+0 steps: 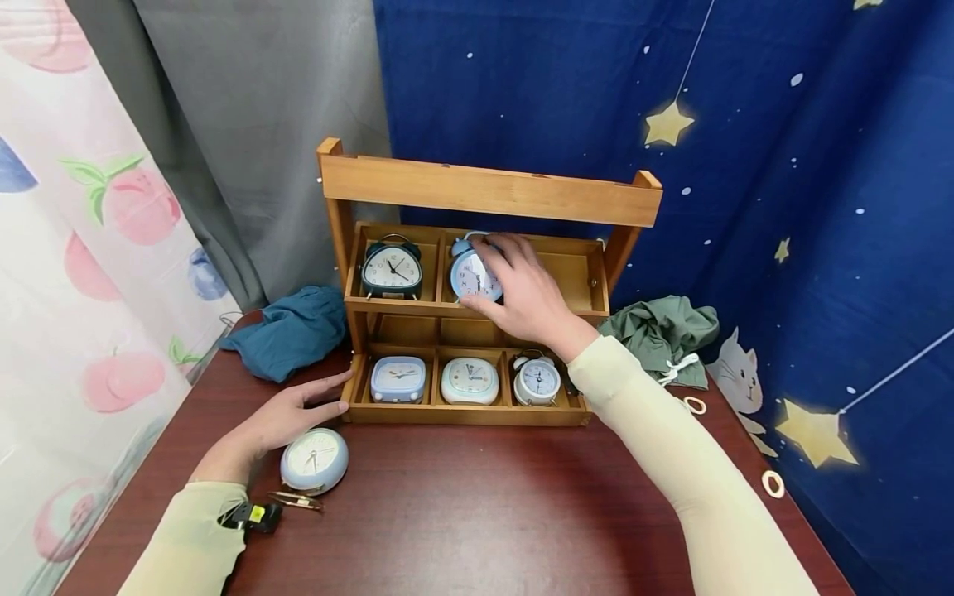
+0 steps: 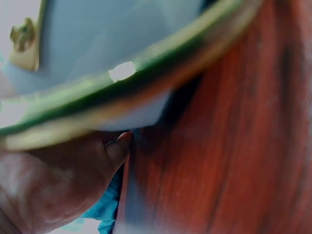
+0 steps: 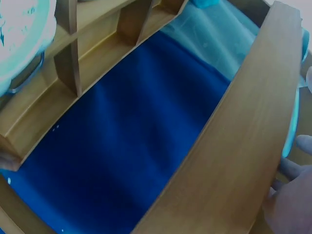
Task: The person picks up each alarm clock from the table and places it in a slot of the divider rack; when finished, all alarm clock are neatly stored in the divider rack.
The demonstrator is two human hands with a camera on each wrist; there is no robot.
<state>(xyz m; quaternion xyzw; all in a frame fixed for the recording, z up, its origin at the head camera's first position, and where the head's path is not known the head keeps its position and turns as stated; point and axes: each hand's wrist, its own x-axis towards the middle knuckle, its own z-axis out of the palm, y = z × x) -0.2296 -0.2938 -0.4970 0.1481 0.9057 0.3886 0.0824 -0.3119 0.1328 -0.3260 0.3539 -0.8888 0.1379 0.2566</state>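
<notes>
On the upper tier of a wooden rack [image 1: 492, 189], my right hand [image 1: 525, 290] grips a light-blue twin-bell alarm clock [image 1: 474, 275] from its right side, thumb low and fingers over the top. In the right wrist view that hand [image 3: 292, 195] shows at the right edge, beyond the upper board. My left hand [image 1: 286, 416] touches the rack's lower left end with extended fingers. Just below it, a round blue-rimmed clock [image 1: 315, 461] rests on the table, tilted back. The left wrist view has a blurred gold ring [image 2: 122, 80] close in front of the left hand [image 2: 58, 183].
A dark triangular alarm clock [image 1: 392, 266] stands upper left. Below are a blue square clock [image 1: 398, 379], a white rounded clock [image 1: 469, 381] and a white twin-bell clock [image 1: 537, 381]. Teal cloth [image 1: 291, 331] lies left of the rack, green cloth [image 1: 659, 331] right.
</notes>
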